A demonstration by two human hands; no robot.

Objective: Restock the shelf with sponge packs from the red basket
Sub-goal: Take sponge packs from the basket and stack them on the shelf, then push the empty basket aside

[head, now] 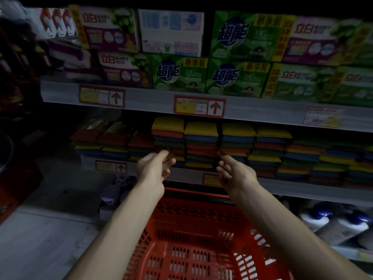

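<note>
Stacks of sponge packs [200, 144] in yellow, red, blue and green layers fill the middle shelf [302, 189]. My left hand [155, 168] reaches toward the stack at the shelf front, fingertips at its lower packs, fingers apart, holding nothing. My right hand [235, 173] is close beside it, fingers loosely curled and pointing at the same stacks, also without a pack. Below both forearms sits the red basket [193, 239]; its perforated bottom shows and no packs are visible inside.
Boxes of detergent soap [236, 77] crowd the upper shelf [153, 98], with price tags [198, 107] on its rail. White bottles [333, 223] stand on the bottom shelf at right. Grey floor [40, 239] lies to the left.
</note>
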